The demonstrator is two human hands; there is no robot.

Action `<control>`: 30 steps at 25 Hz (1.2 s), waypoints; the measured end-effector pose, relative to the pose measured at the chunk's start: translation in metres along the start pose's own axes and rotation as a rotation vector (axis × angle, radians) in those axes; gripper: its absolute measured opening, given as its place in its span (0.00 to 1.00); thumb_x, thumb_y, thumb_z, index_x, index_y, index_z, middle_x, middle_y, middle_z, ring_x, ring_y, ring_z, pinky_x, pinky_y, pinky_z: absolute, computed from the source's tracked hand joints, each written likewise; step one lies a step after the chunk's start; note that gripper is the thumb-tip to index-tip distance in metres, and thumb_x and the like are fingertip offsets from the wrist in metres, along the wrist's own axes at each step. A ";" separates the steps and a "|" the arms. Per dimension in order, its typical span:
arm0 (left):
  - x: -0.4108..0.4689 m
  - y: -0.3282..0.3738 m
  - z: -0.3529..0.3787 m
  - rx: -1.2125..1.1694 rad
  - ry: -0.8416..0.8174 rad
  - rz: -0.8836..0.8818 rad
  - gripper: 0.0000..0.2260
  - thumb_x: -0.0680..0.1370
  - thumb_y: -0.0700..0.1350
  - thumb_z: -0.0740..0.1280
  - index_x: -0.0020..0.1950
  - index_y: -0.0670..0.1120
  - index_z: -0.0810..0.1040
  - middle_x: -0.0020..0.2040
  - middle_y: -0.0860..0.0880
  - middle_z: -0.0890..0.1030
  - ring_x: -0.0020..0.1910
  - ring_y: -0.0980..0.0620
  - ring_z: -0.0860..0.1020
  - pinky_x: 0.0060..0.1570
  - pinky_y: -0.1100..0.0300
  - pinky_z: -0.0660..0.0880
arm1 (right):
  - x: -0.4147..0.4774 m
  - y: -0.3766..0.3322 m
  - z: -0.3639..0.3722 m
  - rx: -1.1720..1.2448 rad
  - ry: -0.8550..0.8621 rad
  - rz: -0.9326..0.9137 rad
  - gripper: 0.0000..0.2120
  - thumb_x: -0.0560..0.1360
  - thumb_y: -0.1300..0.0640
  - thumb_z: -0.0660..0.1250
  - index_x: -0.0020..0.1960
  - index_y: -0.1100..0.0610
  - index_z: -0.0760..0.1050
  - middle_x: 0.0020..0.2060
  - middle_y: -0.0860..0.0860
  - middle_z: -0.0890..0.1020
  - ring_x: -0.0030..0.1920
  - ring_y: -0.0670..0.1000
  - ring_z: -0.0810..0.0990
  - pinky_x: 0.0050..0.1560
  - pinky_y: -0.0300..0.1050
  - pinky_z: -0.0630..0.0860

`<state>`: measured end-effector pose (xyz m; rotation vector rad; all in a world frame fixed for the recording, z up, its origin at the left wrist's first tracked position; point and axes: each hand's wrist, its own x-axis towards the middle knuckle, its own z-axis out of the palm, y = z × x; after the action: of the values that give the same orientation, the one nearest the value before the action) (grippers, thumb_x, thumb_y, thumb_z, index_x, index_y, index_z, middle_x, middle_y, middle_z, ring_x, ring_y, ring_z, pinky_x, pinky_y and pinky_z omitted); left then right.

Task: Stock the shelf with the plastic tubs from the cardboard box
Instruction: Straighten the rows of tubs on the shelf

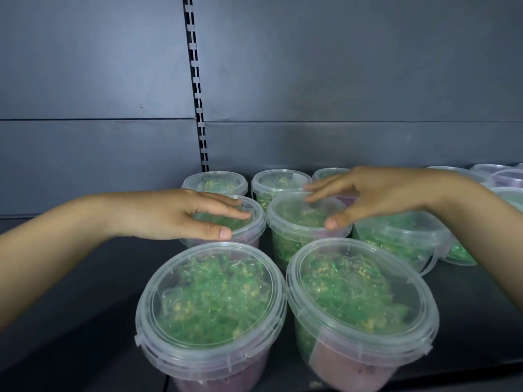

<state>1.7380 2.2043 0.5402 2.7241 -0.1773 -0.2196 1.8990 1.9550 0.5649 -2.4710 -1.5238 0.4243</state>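
Several clear plastic tubs with green and pink filling stand in rows on the dark shelf (85, 278). Two large ones are nearest me, a left front tub (210, 301) and a right front tub (362, 309). My left hand (181, 215) lies flat with straight fingers on the lid of the middle-row left tub (252, 219). My right hand (368, 193) hovers spread over the middle-row centre tub (294, 222), thumb touching its front rim, fingertips over the lid. Two more tubs (215, 182) (280, 179) stand at the back. The cardboard box is out of view.
The grey back panel (99, 94) with a slotted upright (195, 80) closes the shelf behind. More tubs (402, 239) (503, 176) stand to the right. Bare dark shelf surface stretches left of the tubs.
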 end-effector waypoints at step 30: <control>0.036 -0.014 -0.022 0.324 0.627 -0.125 0.25 0.69 0.62 0.55 0.55 0.49 0.79 0.54 0.51 0.78 0.53 0.55 0.76 0.55 0.67 0.69 | 0.085 0.003 -0.023 -0.357 0.277 -0.118 0.20 0.74 0.46 0.67 0.64 0.50 0.74 0.62 0.48 0.77 0.61 0.47 0.74 0.61 0.40 0.69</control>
<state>1.7787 2.2198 0.5493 2.9658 0.1496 0.6808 1.9454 2.0296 0.5744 -2.5340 -1.7324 -0.2222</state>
